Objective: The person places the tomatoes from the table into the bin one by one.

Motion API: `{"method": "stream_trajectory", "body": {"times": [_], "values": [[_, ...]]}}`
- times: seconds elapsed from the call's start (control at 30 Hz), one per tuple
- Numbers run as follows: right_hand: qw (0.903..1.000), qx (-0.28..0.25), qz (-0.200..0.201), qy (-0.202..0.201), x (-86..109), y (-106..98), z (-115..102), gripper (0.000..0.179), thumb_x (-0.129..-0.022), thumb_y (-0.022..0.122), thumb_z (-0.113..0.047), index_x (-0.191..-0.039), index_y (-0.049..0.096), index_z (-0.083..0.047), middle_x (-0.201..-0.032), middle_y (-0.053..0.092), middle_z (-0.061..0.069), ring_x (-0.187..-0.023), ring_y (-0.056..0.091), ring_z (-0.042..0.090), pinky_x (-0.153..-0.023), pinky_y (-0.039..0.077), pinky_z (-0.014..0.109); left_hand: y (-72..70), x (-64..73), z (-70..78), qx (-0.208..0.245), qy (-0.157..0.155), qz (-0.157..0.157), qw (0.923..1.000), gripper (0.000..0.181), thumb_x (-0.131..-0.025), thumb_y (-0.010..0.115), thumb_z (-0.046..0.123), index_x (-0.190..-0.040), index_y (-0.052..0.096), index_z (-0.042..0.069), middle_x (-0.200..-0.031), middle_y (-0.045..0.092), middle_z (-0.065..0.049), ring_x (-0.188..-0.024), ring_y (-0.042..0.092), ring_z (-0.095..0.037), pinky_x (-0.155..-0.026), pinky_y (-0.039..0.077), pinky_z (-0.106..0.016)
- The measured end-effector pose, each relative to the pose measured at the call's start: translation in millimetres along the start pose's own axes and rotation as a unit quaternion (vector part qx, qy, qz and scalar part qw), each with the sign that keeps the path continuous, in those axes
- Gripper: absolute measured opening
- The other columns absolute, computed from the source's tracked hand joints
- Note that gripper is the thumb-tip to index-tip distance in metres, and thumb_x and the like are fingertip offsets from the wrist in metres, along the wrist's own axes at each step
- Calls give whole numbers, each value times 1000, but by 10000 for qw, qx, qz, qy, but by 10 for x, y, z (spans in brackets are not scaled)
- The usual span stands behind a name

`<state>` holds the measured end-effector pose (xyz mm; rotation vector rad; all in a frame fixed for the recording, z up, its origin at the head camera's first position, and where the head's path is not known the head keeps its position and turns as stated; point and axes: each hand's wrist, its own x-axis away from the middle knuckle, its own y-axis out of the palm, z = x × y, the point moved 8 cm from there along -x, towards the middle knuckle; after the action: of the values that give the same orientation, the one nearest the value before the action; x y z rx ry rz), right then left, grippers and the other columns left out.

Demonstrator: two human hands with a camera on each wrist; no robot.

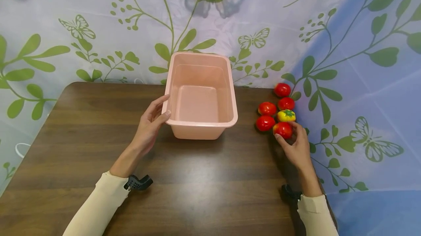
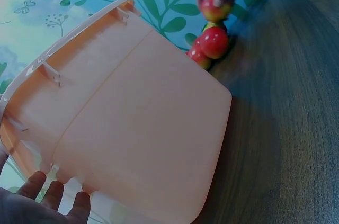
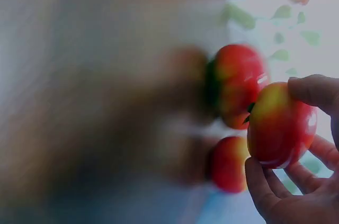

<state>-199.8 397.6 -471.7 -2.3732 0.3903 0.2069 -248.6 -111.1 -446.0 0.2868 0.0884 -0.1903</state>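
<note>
In the head view, a pink plastic bin (image 1: 198, 123) stands on the table, its open top facing up. The left hand (image 1: 149, 124) holds the left rim of the bin, thumb at the edge; in the left wrist view its fingertips (image 2: 53, 195) lie along the outer wall. On the right, the right hand (image 1: 297, 146) pinches a red tomato (image 1: 283, 130) with a yellowish patch. The right wrist view shows this tomato (image 3: 283, 128) between thumb and fingers. Beside it sit a yellow tomato-like piece (image 1: 286, 115) with a green star-shaped top and several more red tomatoes (image 1: 265, 123).
The dark wooden table (image 1: 197, 188) ends at a patterned cloth backdrop (image 1: 108, 38) behind and on the right. Black straps with camera mounts (image 1: 139, 183) are on both wrists.
</note>
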Motion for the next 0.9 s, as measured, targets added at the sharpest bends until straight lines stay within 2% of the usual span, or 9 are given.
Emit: {"method": "stream_trajectory", "body": {"times": [0.13,0.27,0.43,0.57,0.73,0.9], "values": [[9996,-178,-78,-214,-64,9,-392,70,-92,85,-17,-155,52,-13,-146,55,15,-120,61,16,-94,48,0,2,-5,8,-3,-1,17,10000,57,-108,61,10,-163,46,20,-164,47,-7,-144,52,-21,-109,54,-22],[9971,-466,-103,-593,-141,74,-865,70,-91,85,-16,-154,54,-19,-149,57,8,-124,58,15,-98,47,4,0,-4,15,-2,-12,38,10000,57,-108,61,9,-162,47,20,-167,43,-13,-147,50,-26,-109,54,-24],[9879,-1053,-287,-1100,-211,247,-1469,68,-92,83,-14,-153,55,-24,-147,59,0,-126,57,17,-100,52,9,-29,-5,20,-33,13,86,10000,57,-108,62,9,-162,47,20,-165,46,-8,-144,52,-20,-110,54,-23],[9785,-1272,-564,-1523,-217,434,-1856,67,-92,83,-14,-152,55,-25,-149,59,-3,-126,60,15,-104,55,14,-46,-5,17,-55,46,81,9999,56,-108,62,10,-162,48,20,-165,46,-8,-144,52,-18,-110,53,-21],[9672,-1384,-890,-1933,-179,665,-2134,68,-91,84,-17,-152,54,-23,-149,58,-3,-125,63,15,-105,56,17,-35,-5,9,-19,58,59,10000,56,-108,61,9,-162,47,20,-168,41,-17,-145,52,-22,-112,53,-24],[9667,-1314,-1068,-1919,-145,797,-2196,70,-91,86,-22,-152,53,-25,-151,56,-6,-131,59,12,-106,57,20,-3,2,16,-23,53,21,10000,57,-108,60,8,-163,46,19,-170,37,-22,-144,52,-20,-113,53,-26]]}}
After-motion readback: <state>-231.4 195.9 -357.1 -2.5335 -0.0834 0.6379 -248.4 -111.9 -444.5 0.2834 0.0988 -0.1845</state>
